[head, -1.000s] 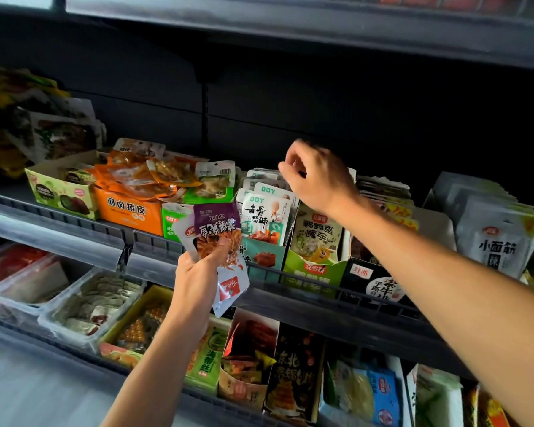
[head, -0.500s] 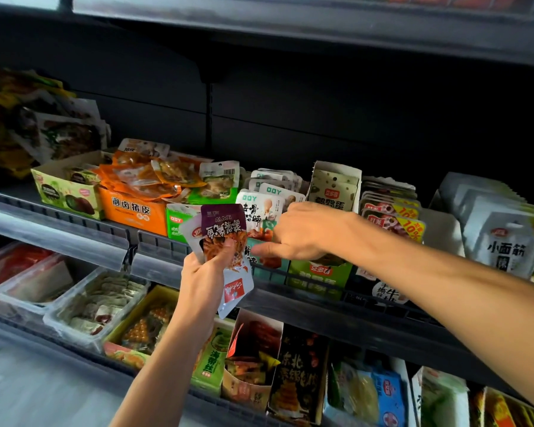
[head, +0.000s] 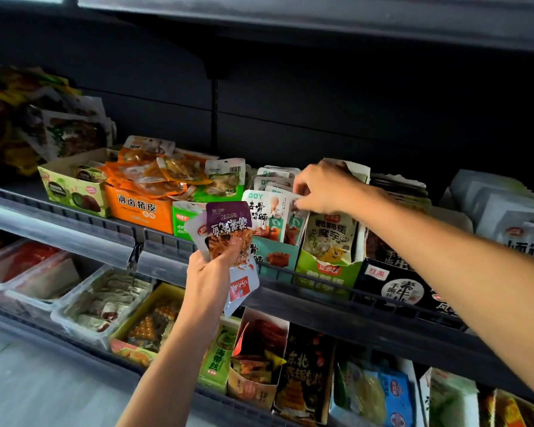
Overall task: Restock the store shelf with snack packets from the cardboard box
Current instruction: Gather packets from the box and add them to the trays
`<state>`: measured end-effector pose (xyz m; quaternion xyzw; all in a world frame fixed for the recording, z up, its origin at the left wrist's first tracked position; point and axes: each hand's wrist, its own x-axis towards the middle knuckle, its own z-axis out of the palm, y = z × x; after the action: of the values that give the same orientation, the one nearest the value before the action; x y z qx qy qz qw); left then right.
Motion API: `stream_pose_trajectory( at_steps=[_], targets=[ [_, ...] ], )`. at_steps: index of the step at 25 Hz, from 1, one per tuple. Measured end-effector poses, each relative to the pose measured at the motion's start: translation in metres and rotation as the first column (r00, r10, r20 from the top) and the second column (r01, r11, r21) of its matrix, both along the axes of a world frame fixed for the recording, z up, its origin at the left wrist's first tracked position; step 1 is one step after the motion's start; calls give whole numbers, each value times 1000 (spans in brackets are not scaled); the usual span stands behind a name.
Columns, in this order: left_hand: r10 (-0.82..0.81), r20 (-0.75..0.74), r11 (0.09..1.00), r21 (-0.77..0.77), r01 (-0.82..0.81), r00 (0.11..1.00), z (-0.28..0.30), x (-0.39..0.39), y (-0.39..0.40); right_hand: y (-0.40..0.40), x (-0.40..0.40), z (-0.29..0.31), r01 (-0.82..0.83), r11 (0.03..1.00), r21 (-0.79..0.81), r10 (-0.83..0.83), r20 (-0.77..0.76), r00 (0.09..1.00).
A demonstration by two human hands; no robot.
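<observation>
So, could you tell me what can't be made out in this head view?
- Cardboard box: not in view.
- Packets behind the purple packet: the left hand hides how many.
- What the right hand fingertips pinch: covered by the fingers.
- Right-edge packets: cut off.

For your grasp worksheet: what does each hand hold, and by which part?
Left hand grips a fan of snack packets by their lower middle. Right hand pinches the top edge of a white packet in its display box.

A fan of snack packets (head: pixel 225 238), purple one foremost, stood upright near the shelf (head: pixel 336 292) edge; white DDY packets (head: pixel 270 211) stood filed in their teal carton farther back.
</observation>
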<state>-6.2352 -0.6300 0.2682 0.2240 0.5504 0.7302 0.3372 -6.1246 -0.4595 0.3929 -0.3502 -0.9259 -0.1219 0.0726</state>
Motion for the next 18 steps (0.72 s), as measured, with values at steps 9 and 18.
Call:
stream_pose_trajectory(
  at_steps=[9,18],
  targets=[
    [-10,-7,1000,19,10,1000,2,2,-3,3,-15,-12,-13,997,73,35,-316,948],
    [-10,14,1000,8,10,1000,6,4,-5,5,-17,-10,38,999,-6,-37,27,999]
  ],
)
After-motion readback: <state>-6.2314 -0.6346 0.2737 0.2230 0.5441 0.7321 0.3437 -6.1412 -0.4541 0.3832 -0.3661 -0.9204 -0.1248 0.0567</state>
